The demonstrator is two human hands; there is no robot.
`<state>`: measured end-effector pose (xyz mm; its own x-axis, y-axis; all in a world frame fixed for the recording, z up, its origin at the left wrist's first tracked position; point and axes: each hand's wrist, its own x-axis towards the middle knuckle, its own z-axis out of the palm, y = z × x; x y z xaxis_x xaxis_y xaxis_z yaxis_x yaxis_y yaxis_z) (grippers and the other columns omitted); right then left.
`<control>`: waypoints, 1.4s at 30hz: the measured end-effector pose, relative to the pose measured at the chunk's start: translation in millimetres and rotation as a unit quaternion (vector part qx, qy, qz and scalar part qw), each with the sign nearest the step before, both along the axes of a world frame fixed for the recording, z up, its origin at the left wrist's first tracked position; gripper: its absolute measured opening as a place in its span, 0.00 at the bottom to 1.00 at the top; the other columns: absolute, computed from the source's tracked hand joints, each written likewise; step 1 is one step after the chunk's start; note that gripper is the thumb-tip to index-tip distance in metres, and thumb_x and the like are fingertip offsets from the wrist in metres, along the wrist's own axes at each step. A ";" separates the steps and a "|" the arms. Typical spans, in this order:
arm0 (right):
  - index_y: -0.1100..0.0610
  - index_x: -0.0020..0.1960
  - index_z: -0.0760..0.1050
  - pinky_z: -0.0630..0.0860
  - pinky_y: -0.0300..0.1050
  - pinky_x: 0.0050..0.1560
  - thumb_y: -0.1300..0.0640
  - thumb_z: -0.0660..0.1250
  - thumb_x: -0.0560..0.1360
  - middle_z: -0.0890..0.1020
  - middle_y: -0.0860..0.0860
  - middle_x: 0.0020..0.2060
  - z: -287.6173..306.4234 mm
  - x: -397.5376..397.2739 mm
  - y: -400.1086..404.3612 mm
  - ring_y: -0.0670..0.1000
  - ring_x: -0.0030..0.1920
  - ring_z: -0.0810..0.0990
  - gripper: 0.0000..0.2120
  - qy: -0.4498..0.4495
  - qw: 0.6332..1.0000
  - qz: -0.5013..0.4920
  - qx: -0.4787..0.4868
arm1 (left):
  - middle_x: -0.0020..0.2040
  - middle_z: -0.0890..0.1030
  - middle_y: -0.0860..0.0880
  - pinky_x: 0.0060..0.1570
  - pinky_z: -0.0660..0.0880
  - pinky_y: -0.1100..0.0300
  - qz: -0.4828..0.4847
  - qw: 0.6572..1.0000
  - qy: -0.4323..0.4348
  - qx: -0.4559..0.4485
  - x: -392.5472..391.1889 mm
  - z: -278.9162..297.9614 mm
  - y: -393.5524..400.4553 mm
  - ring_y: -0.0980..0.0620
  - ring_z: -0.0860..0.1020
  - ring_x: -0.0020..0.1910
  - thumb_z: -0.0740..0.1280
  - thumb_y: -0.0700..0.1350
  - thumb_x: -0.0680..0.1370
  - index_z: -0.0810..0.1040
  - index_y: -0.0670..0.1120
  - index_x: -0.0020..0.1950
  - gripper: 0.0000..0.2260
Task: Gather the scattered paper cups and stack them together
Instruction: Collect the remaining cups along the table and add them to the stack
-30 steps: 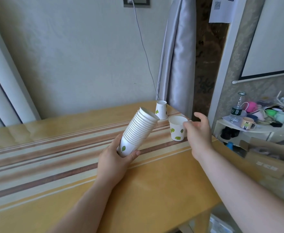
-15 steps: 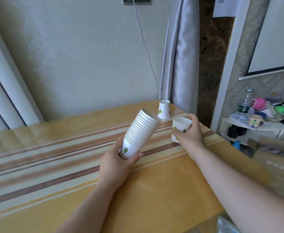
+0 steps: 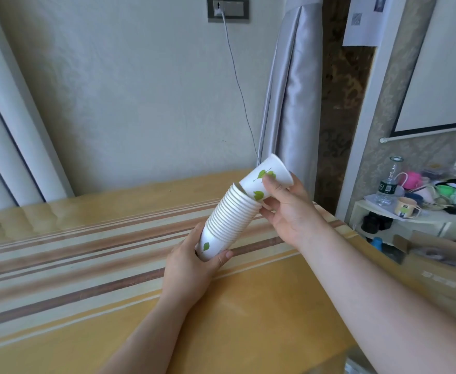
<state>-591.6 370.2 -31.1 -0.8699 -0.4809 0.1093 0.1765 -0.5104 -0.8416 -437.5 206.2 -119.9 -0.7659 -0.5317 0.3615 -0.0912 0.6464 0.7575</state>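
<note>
Cup stack point(image 3: 228, 221) gripped by left hand point(image 3: 191, 265), loose cup point(image 3: 264, 180) by right hand point(image 3: 288, 209), above striped table point(image 3: 86, 265).

White leaf-printed cup point(image 3: 266, 179), tilted, base entering the slanted nested stack point(image 3: 226, 217).

A pale textured wall point(image 3: 129, 85) is standing behind the desk point(image 3: 248, 319), whose yellow top is carrying brown and cream stripes. A grey cable point(image 3: 237, 85) is hanging from a wall socket point(image 3: 228, 8). A silver curtain point(image 3: 288, 90) is hanging near the desk's far right corner, and a cluttered white shelf point(image 3: 410, 220) is sitting beyond the right edge.
</note>
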 end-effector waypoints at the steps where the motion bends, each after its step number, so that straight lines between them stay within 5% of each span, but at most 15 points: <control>1: 0.56 0.73 0.76 0.85 0.58 0.60 0.59 0.80 0.72 0.86 0.60 0.62 -1.2 1.1 -2.3 0.58 0.55 0.88 0.31 0.008 1.000 -0.001 0.009 | 0.50 0.85 0.63 0.51 0.81 0.53 0.000 1.000 0.002 0.000 -0.2 0.0 -0.2 0.59 0.81 0.51 0.79 0.62 0.72 0.74 0.68 0.71 0.29; 7: 0.52 0.73 0.76 0.84 0.57 0.58 0.67 0.75 0.78 0.88 0.50 0.51 -6.1 7.6 -6.7 0.51 0.49 0.89 0.26 0.039 0.999 0.005 0.027 | 0.52 0.84 0.66 0.50 0.78 0.58 -0.009 1.000 0.008 -0.004 -1.0 -0.9 0.5 0.63 0.81 0.53 0.79 0.62 0.72 0.72 0.70 0.73 0.31; 11: 0.48 0.77 0.72 0.85 0.52 0.54 0.67 0.76 0.78 0.84 0.53 0.63 -7.7 7.6 -6.6 0.53 0.58 0.86 0.32 0.064 0.996 0.020 0.059 | 0.53 0.82 0.72 0.44 0.74 0.64 -0.008 1.000 0.013 -0.010 -1.8 -0.6 -0.6 0.65 0.80 0.51 0.79 0.62 0.72 0.71 0.74 0.70 0.29; 16: 0.40 0.79 0.68 0.80 0.57 0.68 0.38 0.87 0.61 0.83 0.52 0.70 -17.5 -10.0 -7.0 0.56 0.68 0.83 0.51 0.101 0.983 0.085 0.129 | 0.52 0.84 0.70 0.47 0.79 0.58 0.010 0.999 0.027 0.025 -2.9 -5.6 -3.5 0.61 0.82 0.51 0.79 0.63 0.70 0.71 0.78 0.66 0.29; 18: 0.39 0.76 0.73 0.79 0.58 0.69 0.35 0.79 0.71 0.81 0.55 0.70 -22.4 -22.8 -11.0 0.58 0.66 0.83 0.36 0.087 0.985 0.043 0.146 | 0.51 0.84 0.71 0.46 0.78 0.60 0.027 0.998 0.034 0.054 -4.8 -7.5 -6.3 0.63 0.83 0.51 0.80 0.63 0.69 0.72 0.77 0.66 0.30; 20: 0.40 0.71 0.77 0.80 0.54 0.64 0.44 0.72 0.81 0.82 0.55 0.68 -25.5 -38.9 -17.9 0.54 0.59 0.83 0.19 0.064 0.981 -0.058 0.172 | 0.50 0.84 0.71 0.46 0.77 0.61 0.038 0.995 0.043 0.077 -8.4 -9.2 -10.2 0.66 0.83 0.50 0.82 0.60 0.68 0.73 0.77 0.63 0.30; 23: 0.40 0.68 0.72 0.78 0.47 0.51 0.56 0.75 0.77 0.78 0.50 0.65 -39.8 -75.0 -31.1 0.50 0.56 0.80 0.24 0.122 0.927 -0.210 0.287 | 0.47 0.82 0.75 0.44 0.74 0.66 0.056 0.993 0.046 0.094 -17.8 -8.1 -17.7 0.66 0.83 0.48 0.85 0.52 0.66 0.73 0.76 0.57 0.31; 26: 0.39 0.81 0.62 0.76 0.52 0.68 0.55 0.79 0.71 0.66 0.51 0.74 -54.7 -109.7 -46.0 0.54 0.70 0.73 0.44 0.166 0.869 -0.268 0.381 | 0.48 0.78 0.81 0.41 0.71 0.71 0.074 0.993 0.025 0.085 -23.9 -4.9 -26.6 0.65 0.83 0.45 0.85 0.53 0.64 0.71 0.74 0.56 0.31; 30: 0.38 0.86 0.48 0.68 0.55 0.76 0.46 0.83 0.69 0.60 0.51 0.81 -62.2 -141.2 -70.0 0.59 0.78 0.65 0.58 0.210 0.833 -0.228 0.458 | 0.49 0.77 0.82 0.41 0.71 0.72 0.098 0.994 0.014 0.054 -17.4 0.5 -38.8 0.68 0.82 0.43 0.84 0.56 0.64 0.69 0.75 0.57 0.32; 35: 0.41 0.84 0.53 0.74 0.57 0.71 0.46 0.79 0.72 0.69 0.52 0.80 -73.1 -162.0 -97.7 0.64 0.75 0.73 0.50 0.185 0.832 -0.237 0.467 | 0.50 0.77 0.81 0.42 0.71 0.70 0.098 0.992 0.045 0.072 -20.0 -3.0 -38.2 0.77 0.77 0.50 0.84 0.55 0.66 0.70 0.75 0.55 0.30; 39: 0.36 0.80 0.56 0.71 0.53 0.59 0.44 0.76 0.73 0.69 0.50 0.78 -77.9 -170.2 -108.2 0.67 0.71 0.74 0.42 0.207 0.804 -0.233 0.507 | 0.53 0.79 0.77 0.43 0.73 0.68 0.090 0.993 0.040 0.058 -17.4 -5.1 -35.8 0.70 0.80 0.50 0.83 0.58 0.66 0.71 0.75 0.61 0.30; 42: 0.35 0.82 0.54 0.73 0.56 0.63 0.44 0.74 0.75 0.66 0.50 0.80 -74.7 -182.1 -110.9 0.69 0.71 0.73 0.43 0.227 0.780 -0.213 0.543 | 0.53 0.81 0.74 0.44 0.74 0.66 0.083 0.994 0.041 0.062 -16.9 -9.0 -36.2 0.68 0.81 0.51 0.83 0.56 0.67 0.73 0.74 0.60 0.29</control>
